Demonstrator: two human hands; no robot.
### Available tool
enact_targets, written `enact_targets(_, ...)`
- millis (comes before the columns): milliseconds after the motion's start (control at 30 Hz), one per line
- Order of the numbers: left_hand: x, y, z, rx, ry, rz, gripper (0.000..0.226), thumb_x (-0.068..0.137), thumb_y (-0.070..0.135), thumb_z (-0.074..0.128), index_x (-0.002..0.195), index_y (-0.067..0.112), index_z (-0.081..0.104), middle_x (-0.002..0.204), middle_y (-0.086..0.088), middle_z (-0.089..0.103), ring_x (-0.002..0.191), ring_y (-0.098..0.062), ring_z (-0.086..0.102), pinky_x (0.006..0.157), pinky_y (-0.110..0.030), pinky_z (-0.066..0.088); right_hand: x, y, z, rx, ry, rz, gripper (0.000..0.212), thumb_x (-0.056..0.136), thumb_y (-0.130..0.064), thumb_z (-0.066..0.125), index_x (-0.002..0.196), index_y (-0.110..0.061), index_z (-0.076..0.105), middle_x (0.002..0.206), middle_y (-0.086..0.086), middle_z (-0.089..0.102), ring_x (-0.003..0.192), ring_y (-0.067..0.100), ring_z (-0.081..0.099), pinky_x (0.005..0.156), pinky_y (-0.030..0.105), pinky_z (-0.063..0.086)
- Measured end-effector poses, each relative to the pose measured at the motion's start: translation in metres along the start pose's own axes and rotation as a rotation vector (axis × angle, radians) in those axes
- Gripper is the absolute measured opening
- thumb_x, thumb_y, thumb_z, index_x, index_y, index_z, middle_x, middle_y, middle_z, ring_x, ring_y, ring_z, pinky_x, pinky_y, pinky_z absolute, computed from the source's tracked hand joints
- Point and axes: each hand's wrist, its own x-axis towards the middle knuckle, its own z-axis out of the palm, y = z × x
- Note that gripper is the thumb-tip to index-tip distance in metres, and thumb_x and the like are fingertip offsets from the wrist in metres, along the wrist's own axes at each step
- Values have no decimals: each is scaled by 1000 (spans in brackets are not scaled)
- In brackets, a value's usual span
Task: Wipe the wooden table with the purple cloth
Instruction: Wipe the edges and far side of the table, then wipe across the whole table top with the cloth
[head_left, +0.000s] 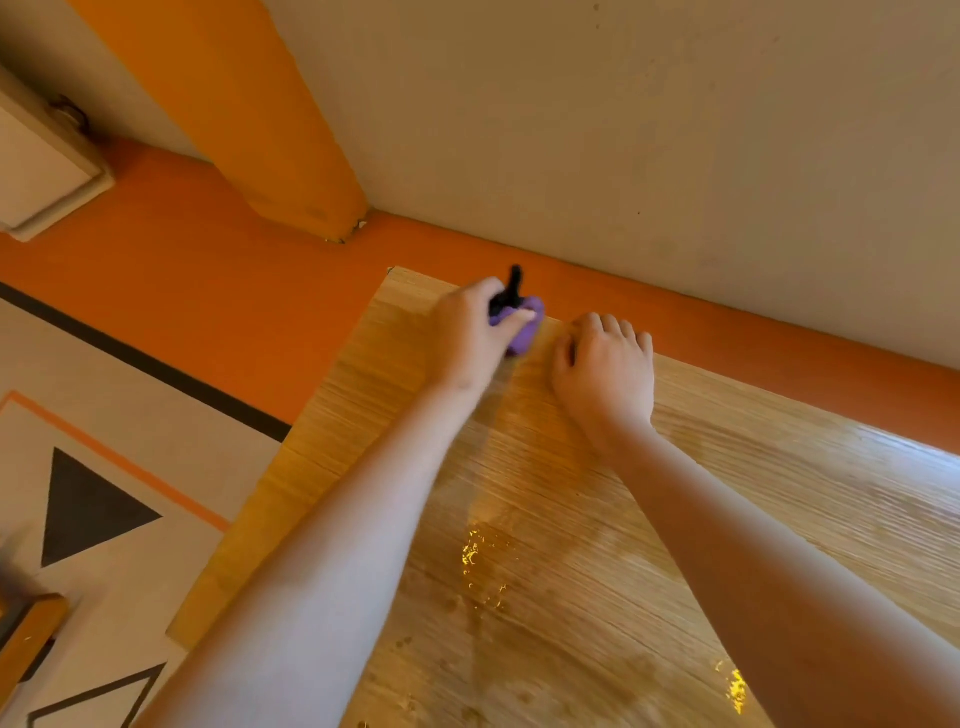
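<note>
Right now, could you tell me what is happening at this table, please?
A person is wiping the wooden table. The left hand grips the bunched purple cloth near the table's far corner. The right hand rests on the tabletop beside it, holding nothing. Shiny wet-looking patches lie nearer the person.

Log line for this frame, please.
phase: wipe, far left corner | left hand: grips purple cloth on wooden table | right hand: rests on table beside cloth, holds nothing
</note>
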Motion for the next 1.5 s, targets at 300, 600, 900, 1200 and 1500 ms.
enact_targets(300,-45,17,-20,-325,137,-344,21,84,34,70,78,15,63,74,8,63,70,-6,59,58,-13,42,-23,-16,-55,442,25,-145,24,84,-9,56,108,-11,62,98,0,54,93,16,49,77,24,40)
enact_targets(600,-113,30,-59,-779,216,-509,29,98,31,45,92,24,72,92,3,74,86,-11,69,73,-25,54,-62,-68,-52,643,-270,-58,41,76,-44,70,105,-17,57,99,-2,61,87,14,59,74,34,53)
enact_targets(900,-220,-51,-96,28,577,-673,27,91,14,58,118,11,59,125,-7,57,118,-24,48,96,-36,41,-27,-123,-12,419,-402,-240,26,91,-26,58,110,-9,60,101,7,61,73,20,60,53,29,49)
enact_targets(1200,-268,-83,-78,-286,729,-1094,61,98,20,50,149,7,19,144,-20,42,129,-37,42,103,-45,39,31,-157,20,212,-278,-306,26,89,-22,59,112,-10,59,109,10,61,92,28,61,69,37,54)
enact_targets(1500,-269,-80,-79,-325,721,-1120,50,100,27,44,145,12,27,130,-18,56,110,-40,58,79,-35,43,-82,-200,43,277,-576,-748,24,92,-23,56,116,-17,59,102,0,56,81,14,50,57,22,33)
